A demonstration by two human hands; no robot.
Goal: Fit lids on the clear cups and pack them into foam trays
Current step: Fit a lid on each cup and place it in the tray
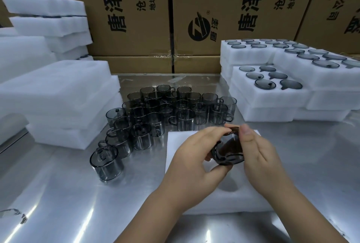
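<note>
On the table, a cluster of cups stands behind the near foam tray, over which one cup is held. Foam stacks lie to the left, filled trays are stacked to the right, and cartons stand behind everything.

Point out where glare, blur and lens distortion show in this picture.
Head view: streaks of glare cross the metal table at lower left; head view: the cup held between the left hand and right hand is motion-blurred, so its rim is unclear; head view: the wide lens tilts the cardboard boxes near the edges; head view: the foam stack at left is washed out.
</note>
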